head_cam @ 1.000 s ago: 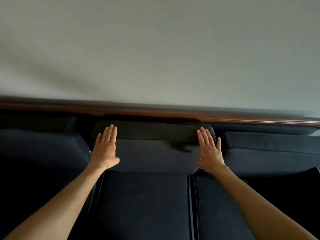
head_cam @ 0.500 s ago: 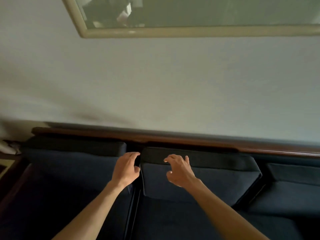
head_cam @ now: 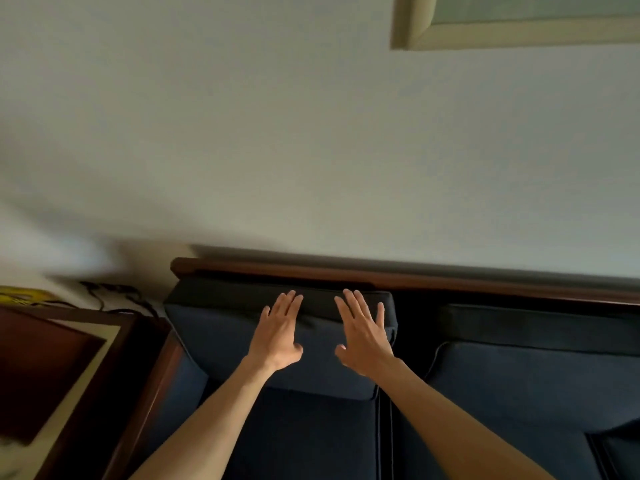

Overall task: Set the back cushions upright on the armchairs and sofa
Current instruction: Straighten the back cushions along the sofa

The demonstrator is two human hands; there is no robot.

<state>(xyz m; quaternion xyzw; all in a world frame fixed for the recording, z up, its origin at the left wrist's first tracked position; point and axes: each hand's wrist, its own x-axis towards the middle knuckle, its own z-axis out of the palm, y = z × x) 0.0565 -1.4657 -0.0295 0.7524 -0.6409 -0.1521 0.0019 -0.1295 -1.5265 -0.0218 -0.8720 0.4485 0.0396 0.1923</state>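
A dark navy sofa with a brown wooden back rail (head_cam: 398, 277) runs along the wall. Its leftmost back cushion (head_cam: 214, 327) stands upright against the rail. My left hand (head_cam: 278, 332) lies flat on the cushion's front, fingers straight and reaching its top edge. My right hand (head_cam: 363, 332) presses flat on the same cushion near its right end, fingers spread. The middle back cushion (head_cam: 526, 372) stands to the right, also leaning on the rail. Navy seat cushions (head_cam: 304, 438) lie below my forearms.
A dark wooden side table (head_cam: 69, 372) with a pale inset border stands left of the sofa's wooden arm (head_cam: 152, 393). Black cables (head_cam: 114, 296) and something yellow (head_cam: 24, 296) lie behind it. A framed picture (head_cam: 512, 32) hangs on the white wall at the upper right.
My view and both hands moved left from the middle back cushion to the leftmost one. The hands curled in passing and now lie flat and open on it.
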